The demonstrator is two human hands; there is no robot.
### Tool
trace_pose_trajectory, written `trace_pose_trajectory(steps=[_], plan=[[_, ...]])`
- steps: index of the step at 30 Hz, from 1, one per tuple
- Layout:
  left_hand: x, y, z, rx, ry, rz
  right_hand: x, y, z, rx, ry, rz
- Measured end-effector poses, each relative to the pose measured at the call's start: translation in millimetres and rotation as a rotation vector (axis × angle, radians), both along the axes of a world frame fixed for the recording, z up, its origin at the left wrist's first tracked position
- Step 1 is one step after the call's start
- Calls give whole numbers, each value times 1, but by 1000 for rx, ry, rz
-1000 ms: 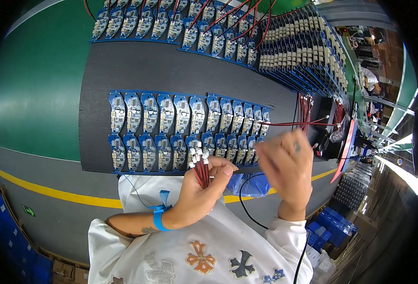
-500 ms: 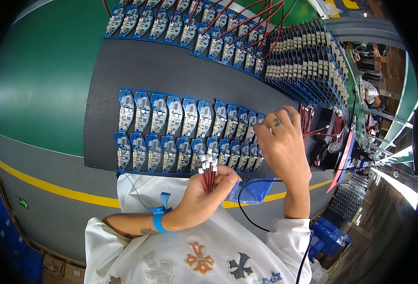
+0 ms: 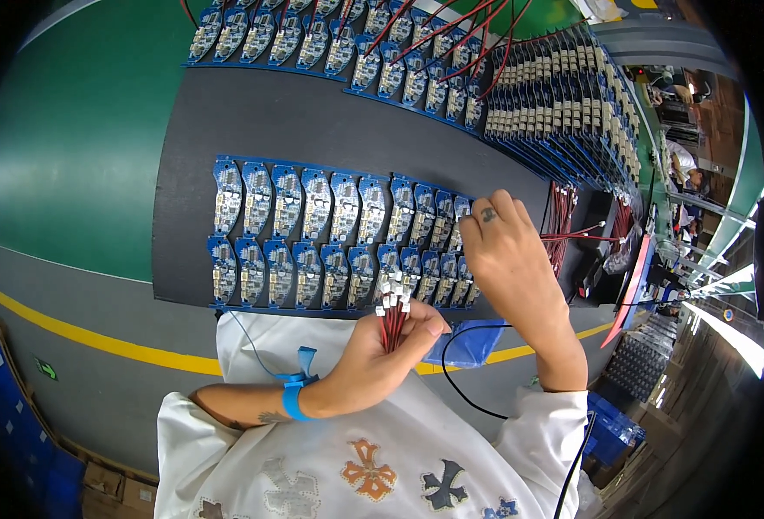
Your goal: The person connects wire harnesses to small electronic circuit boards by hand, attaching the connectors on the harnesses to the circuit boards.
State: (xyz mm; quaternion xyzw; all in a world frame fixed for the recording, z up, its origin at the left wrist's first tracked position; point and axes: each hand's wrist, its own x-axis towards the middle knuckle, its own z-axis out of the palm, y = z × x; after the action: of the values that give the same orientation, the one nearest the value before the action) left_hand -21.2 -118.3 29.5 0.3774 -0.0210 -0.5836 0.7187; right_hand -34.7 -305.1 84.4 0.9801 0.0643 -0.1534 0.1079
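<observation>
Desk (image 3: 70,156), green, upper left of frame, with a dark mat (image 3: 313,112) on it. Risks, judged from layout, largest item first. Stack (image 3: 555,95) of blue circuit panels, upper right: could tip if my right forearm (image 3: 563,359) knocked it. Left panel (image 3: 316,199) and right panel (image 3: 422,216), centre of frame near the mat's lower edge: could skid under a sideways push. My right hand (image 3: 511,259) is bunched over the right panel's upper right end, fingertips hidden; cannot tell what they pinch, if anything. Crooked pressure there could strain a board. My left hand (image 3: 373,368), below centre, has thumb and fingers closed round red-and-black leads (image 3: 392,333); a slackened grip would drop some. Blue wristband (image 3: 293,400), lower left of centre: its cord could snag at the mat's edge.

Counts: desk 1; mat 1; stack 1, layers too crowded to number; near panels 2; hands 2; wristband 1. Left panel: 12 boards (image 3: 279,272), two rows of six. Right panel: two rows, partly covered, total uncertain. Leads and white connectors (image 3: 393,294): several, overlapping, no reliable figure.
</observation>
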Motion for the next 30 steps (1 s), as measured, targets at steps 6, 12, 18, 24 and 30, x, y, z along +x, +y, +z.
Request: trace_pose_trajectory(steps=[6, 12, 18, 24, 30], plan=[[-2, 4, -2, 15, 59, -51, 9, 3, 1, -31, 63, 27], [-3, 4, 0, 7, 11, -40, 5, -4, 0, 24, 11, 2], [2, 11, -4, -66, 164, -83, -15, 26, 10, 390, -343, -184], [-8, 6, -5, -174, 45, -59, -47, 39, -20, 1560, -116, -554], [1, 10, -6, -109, 169, -127, -53, 59, -24, 1883, -481, -873]])
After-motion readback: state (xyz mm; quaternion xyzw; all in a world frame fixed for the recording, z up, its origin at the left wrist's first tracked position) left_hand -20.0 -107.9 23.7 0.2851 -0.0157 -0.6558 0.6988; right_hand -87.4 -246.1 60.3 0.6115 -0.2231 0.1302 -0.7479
